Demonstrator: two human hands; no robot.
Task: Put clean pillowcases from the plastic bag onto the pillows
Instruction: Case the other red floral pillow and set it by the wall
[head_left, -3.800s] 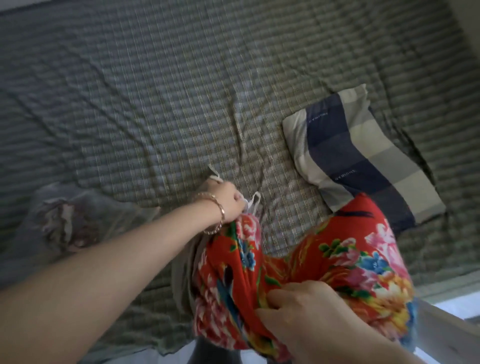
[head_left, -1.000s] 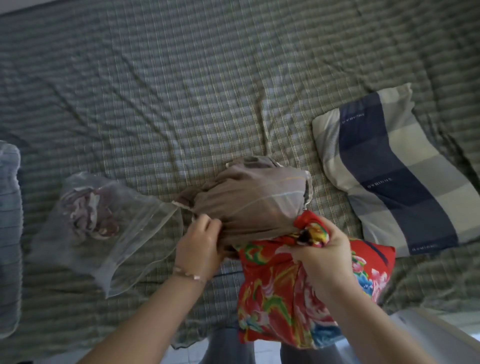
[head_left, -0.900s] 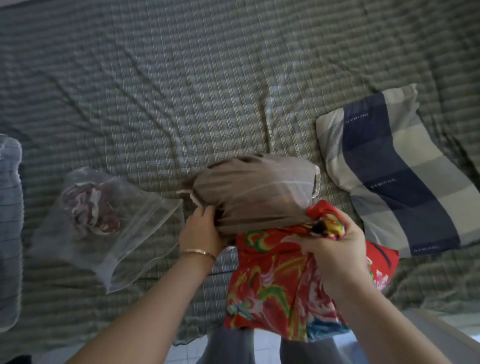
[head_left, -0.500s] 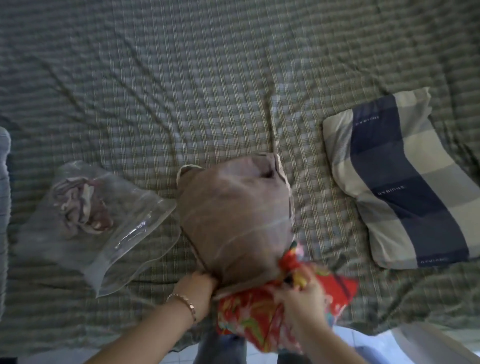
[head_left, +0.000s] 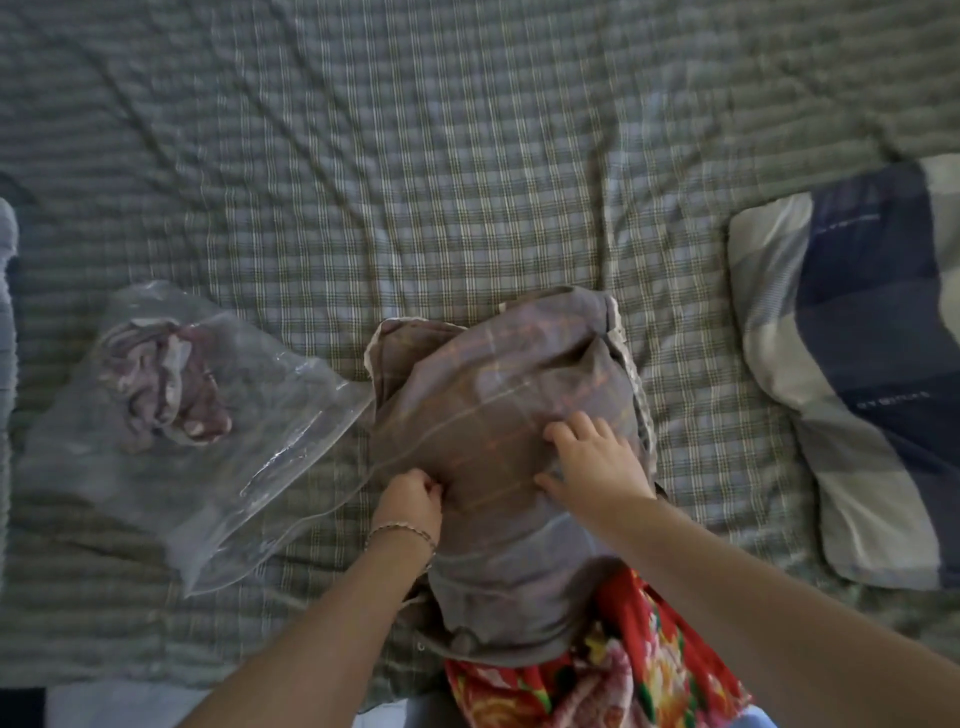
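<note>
Lower centre: pillowcase now nearly on floral pillow — left hand pinches it, right hand spread flat.

Left grip curled, pinching; right grip flat, fingers spread

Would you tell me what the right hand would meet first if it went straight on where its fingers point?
The right hand rests on the brown checked pillowcase; straight on, it would slide across that fabric to its far lace-trimmed edge, then probably the green checked bedsheet.
</note>
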